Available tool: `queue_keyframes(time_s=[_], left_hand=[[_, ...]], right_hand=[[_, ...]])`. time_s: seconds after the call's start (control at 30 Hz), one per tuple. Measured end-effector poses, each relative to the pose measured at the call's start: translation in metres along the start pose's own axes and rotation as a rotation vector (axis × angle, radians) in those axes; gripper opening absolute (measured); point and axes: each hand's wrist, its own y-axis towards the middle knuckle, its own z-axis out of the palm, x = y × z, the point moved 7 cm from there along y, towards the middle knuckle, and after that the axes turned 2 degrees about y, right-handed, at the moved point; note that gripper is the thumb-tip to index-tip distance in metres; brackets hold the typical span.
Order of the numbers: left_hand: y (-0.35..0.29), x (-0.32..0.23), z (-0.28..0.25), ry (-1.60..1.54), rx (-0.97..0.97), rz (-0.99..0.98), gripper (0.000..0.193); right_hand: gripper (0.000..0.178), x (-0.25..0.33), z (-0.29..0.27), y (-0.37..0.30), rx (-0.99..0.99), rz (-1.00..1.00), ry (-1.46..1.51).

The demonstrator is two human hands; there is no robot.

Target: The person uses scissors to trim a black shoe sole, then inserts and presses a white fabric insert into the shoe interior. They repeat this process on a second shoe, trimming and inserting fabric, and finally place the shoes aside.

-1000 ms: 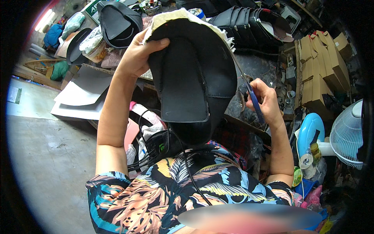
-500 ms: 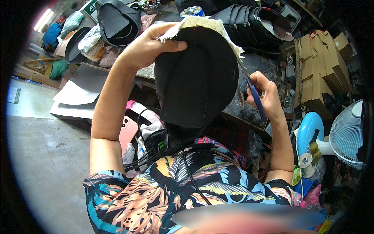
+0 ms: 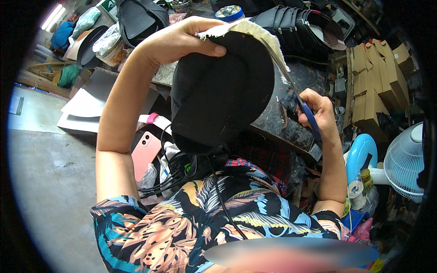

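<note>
My left hand [image 3: 200, 38] grips the top left edge of a black moulded piece [image 3: 223, 91], its thumb lying on the black face. Frayed cream cloth [image 3: 257, 32] sticks out along the piece's upper and right rim. In my right hand [image 3: 319, 109] is a pair of scissors [image 3: 307, 111] with blue handles. Their long blades point up and left, lying along the right rim where the cloth meets the black edge. Part of my left fingers is hidden behind the cloth and the piece.
Behind lies a dark worktable [image 3: 296, 123] with scraps. Stacked black moulded pieces [image 3: 291, 27] and a tape roll [image 3: 229, 13] sit at the back. Cardboard boxes [image 3: 371, 82] and a white fan [image 3: 405, 159] stand right. A pink phone [image 3: 146, 152] lies near my left arm.
The black piece has shifted slightly left and tilted. The scissors' blades now reach further up along the cloth rim, and my right hand has moved a little right and down.
</note>
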Motion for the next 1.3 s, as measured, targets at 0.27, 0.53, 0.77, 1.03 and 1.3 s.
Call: queue_keyframes(time_s=[0.27,0.53,0.77,1.03,1.3], left_hand=[[0.012,-0.008,0.008,0.181,0.158,0.100,0.046],[0.024,-0.003,0.024,0.276,0.348,0.081,0.047],[0.039,0.018,0.026,0.229,0.399,-0.062,0.052],[0.059,0.051,0.017,0.306,0.369,-0.156,0.059],[0.031,0.105,-0.001,0.299,0.318,-0.347,0.094]], right_hand=[[0.035,0.008,-0.002,0.004,0.029,-0.019,-0.098],[0.033,0.027,-0.011,0.008,0.061,-0.062,-0.385],[0.039,0.031,-0.021,0.012,0.088,0.015,-0.506],[0.032,-0.004,-0.024,0.016,0.109,0.142,-0.217],[0.036,-0.030,-0.026,0.009,0.108,0.173,0.060]])
